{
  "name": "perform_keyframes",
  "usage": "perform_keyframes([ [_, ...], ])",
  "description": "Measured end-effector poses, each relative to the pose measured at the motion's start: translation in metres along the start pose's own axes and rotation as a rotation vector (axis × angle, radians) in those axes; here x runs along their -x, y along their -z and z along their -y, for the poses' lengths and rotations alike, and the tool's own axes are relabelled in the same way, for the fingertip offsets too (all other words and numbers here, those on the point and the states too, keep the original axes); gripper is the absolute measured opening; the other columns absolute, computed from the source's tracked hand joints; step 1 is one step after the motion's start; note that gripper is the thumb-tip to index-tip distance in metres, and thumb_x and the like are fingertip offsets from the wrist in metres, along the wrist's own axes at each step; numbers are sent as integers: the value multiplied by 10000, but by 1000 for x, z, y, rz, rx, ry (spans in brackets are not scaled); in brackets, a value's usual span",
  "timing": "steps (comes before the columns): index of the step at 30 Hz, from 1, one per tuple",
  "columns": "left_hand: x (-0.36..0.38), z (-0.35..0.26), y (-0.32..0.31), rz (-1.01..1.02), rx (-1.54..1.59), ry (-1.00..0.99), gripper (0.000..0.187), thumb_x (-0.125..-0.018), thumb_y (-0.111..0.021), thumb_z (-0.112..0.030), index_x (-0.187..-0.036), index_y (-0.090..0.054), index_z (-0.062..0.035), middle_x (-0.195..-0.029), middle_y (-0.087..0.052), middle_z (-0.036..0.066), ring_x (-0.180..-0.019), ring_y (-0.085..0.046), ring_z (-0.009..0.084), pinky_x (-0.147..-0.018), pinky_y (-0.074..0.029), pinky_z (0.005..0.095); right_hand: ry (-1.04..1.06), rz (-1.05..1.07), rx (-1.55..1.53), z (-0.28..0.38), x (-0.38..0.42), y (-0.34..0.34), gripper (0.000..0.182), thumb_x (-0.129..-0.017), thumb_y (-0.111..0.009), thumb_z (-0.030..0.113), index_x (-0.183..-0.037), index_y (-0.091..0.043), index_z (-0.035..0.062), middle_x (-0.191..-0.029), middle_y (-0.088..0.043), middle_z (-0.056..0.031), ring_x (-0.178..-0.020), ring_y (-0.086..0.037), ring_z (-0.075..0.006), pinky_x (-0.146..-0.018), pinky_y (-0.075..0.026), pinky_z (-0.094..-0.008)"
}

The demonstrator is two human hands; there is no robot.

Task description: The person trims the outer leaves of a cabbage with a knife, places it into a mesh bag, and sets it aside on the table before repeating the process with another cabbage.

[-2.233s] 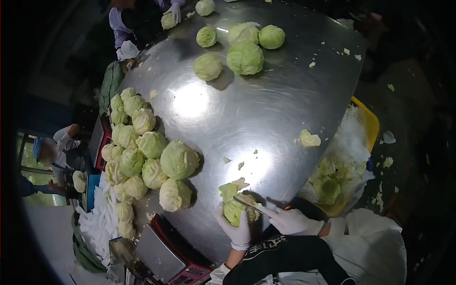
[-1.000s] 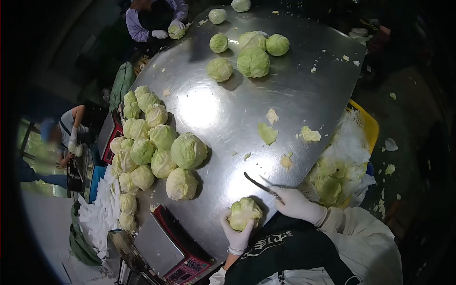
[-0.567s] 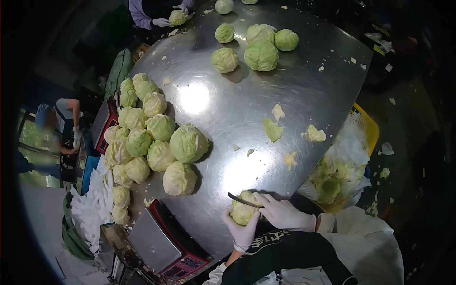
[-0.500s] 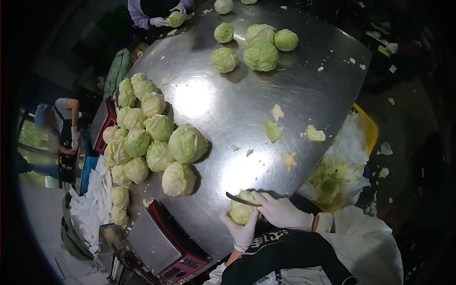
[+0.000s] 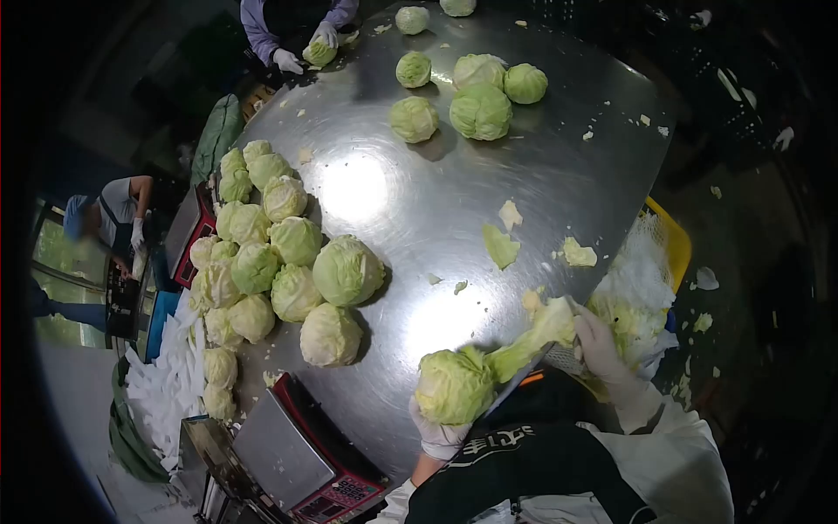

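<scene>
- The gloved left hand (image 5: 439, 434) cups a round pale-green cabbage head (image 5: 454, 385) at the near edge of the shiny steel table (image 5: 541, 166), fingers wrapped under it.
- The gloved right hand (image 5: 601, 345) pinches a loose green outer leaf (image 5: 534, 338), pulling it right toward the yellow crate (image 5: 676, 240).
- A knife (image 5: 520, 381) lies just beside that hand; whether the hand grips it, I cannot tell.
- Judging by this, trimming is partway through: a heap of cabbages (image 5: 271, 262) sits left, leaf scraps (image 5: 502, 246) lie mid-table.
</scene>
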State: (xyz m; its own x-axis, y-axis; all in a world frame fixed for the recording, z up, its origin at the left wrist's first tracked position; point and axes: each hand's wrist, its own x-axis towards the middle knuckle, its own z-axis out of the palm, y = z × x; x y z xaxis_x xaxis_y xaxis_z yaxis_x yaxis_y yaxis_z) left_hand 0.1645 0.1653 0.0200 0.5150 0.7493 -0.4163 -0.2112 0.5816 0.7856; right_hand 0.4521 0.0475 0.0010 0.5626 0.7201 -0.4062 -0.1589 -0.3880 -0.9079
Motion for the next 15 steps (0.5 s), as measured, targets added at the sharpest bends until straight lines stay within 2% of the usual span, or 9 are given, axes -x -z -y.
perform_keyframes([
  [2,-1,0,4,-16,-683,-101,882,-808,-784,-478,-1513,-421,-91,-1459,-517,185,-1375,-490,355,-1151,-439,494,-107,-324,-100,-21,-6,40,446,-1076,-487,241,-1469,-527,32,-794,-562,-8,-544,-464,-60,-461,-387,-247],
  [4,-7,3,26,3,-790,-141,858,-779,-799,-459,-1472,-462,-82,-1457,-522,203,-1372,-501,352,-1143,-445,486,-44,-299,176,-29,-8,100,546,-1056,-539,272,-1540,-417,50,-899,-654,-86,-627,-615,-183,-562,-504,-326],
  [5,-11,2,37,9,-826,-154,850,-770,-805,-453,-1458,-476,-79,-1456,-523,209,-1370,-505,351,-1140,-447,483,-43,-298,176,-20,-4,101,546,-1056,-539,272,-1540,-417,50,-899,-654,-86,-627,-615,-183,-562,-504,-326],
  [6,-20,-5,45,148,-262,-16,820,-798,-767,-447,-1458,-456,-73,-1478,-495,206,-1378,-492,353,-1157,-427,493,38,-471,606,-7,5,99,551,-1062,-525,266,-1551,-385,54,-1091,-643,-156,-787,-657,-270,-685,-538,-369],
  [7,-29,-17,47,277,305,123,791,-826,-730,-441,-1458,-436,-68,-1500,-467,202,-1385,-479,355,-1174,-406,503,61,-489,750,7,12,93,592,-1044,-547,245,-1564,-338,53,-1302,-550,-216,-1027,-604,-369,-867,-507,-423],
  [8,-34,-30,47,333,120,137,758,-800,-789,-352,-1415,-449,-67,-1492,-469,183,-1379,-475,311,-1166,-399,439,83,-513,895,21,19,88,641,-1026,-569,224,-1577,-291,52,-1513,-457,-276,-1267,-551,-467,-1050,-476,-476],
  [9,-43,-35,45,337,120,143,758,-800,-789,-352,-1415,-449,-67,-1492,-469,183,-1379,-475,311,-1166,-399,439,98,-348,815,31,21,73,668,-1016,-576,250,-1576,-286,29,-1488,-478,-279,-1252,-574,-440,-1030,-491,-470],
  [12,-67,-47,31,629,-512,147,825,-733,-884,-129,-1412,-426,-32,-1431,-502,154,-1312,-505,253,-1144,-385,398,343,193,477,25,17,7,641,-1012,-588,282,-1536,-367,-15,-1461,-523,-264,-1344,-542,-358,-1096,-447,-418],
  [15,-68,-45,20,591,-682,21,835,-751,-900,-188,-1418,-426,-25,-1369,-522,140,-1289,-503,254,-1116,-411,399,339,557,237,37,22,-51,575,-1056,-516,245,-1530,-374,-47,-1544,-432,-276,-1478,-389,-343,-1218,-303,-396],
])
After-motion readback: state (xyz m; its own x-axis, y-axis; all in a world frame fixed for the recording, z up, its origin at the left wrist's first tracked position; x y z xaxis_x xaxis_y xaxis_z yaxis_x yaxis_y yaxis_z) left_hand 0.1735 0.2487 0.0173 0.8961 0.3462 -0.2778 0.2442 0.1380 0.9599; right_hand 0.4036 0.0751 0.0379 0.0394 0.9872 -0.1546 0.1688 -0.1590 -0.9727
